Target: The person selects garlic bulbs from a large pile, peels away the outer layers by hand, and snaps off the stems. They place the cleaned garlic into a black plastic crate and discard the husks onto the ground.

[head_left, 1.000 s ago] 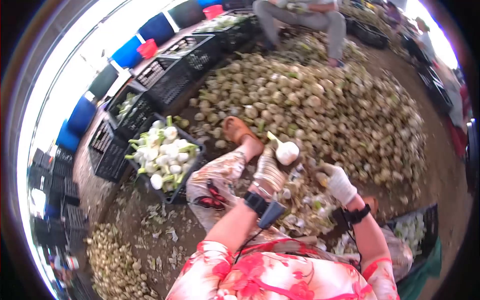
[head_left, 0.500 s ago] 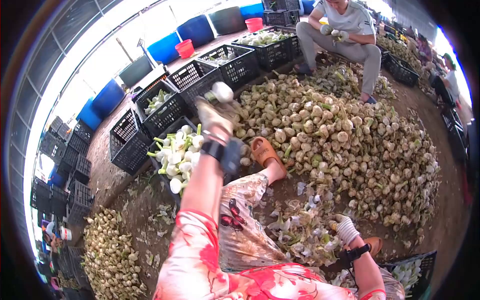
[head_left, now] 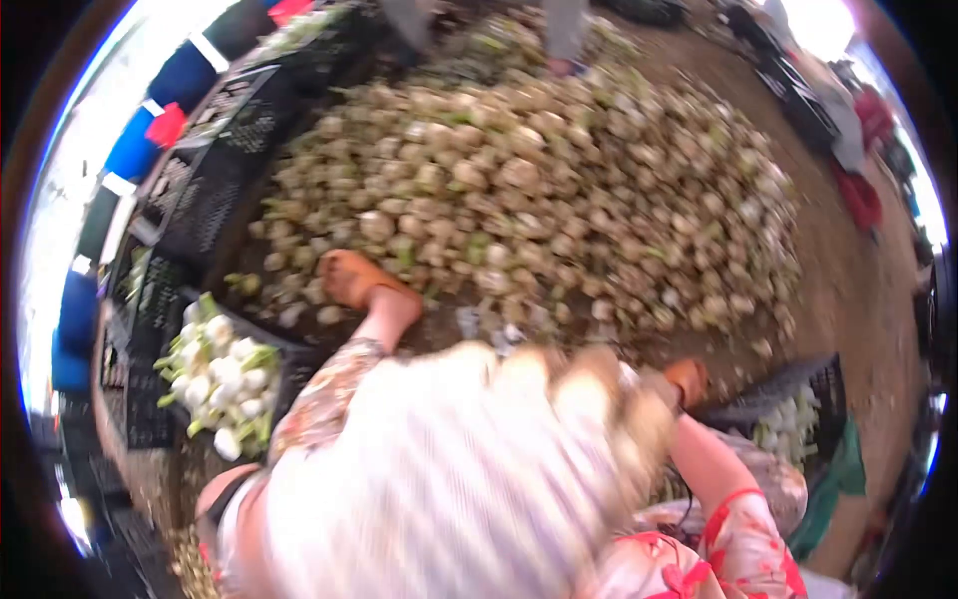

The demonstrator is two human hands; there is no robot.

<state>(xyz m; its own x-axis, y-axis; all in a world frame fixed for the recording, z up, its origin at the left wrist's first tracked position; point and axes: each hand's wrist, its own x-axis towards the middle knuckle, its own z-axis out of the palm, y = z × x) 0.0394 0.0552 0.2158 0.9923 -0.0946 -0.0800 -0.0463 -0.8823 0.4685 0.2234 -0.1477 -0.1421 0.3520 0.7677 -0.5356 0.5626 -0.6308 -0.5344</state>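
My left hand (head_left: 439, 469), in a ribbed white glove with stained fingertips, fills the lower middle, very close to the camera. Its fingers are smeared by motion, so I cannot make out whether they hold anything. My right hand (head_left: 649, 404) is at the end of the bare right forearm (head_left: 718, 459), mostly hidden behind the left glove and blurred. Beyond both hands spreads a large heap of untrimmed garlic bulbs (head_left: 539, 190). Peeled white garlic bulbs (head_left: 225, 379) with green stems fill a crate to the left.
Black plastic crates (head_left: 205, 205) line the left side, with a red bucket (head_left: 167, 126) and blue barrels (head_left: 130, 145) behind. Another crate (head_left: 823, 374) with pale stems stands at right. My foot in an orange sandal (head_left: 349, 280) rests by the heap. A person's legs (head_left: 564, 30) show at the top.
My left hand has come back from above the crates, where a white garlic bulb was at it, to close before the camera. My right hand has risen toward it. The view has tilted down.
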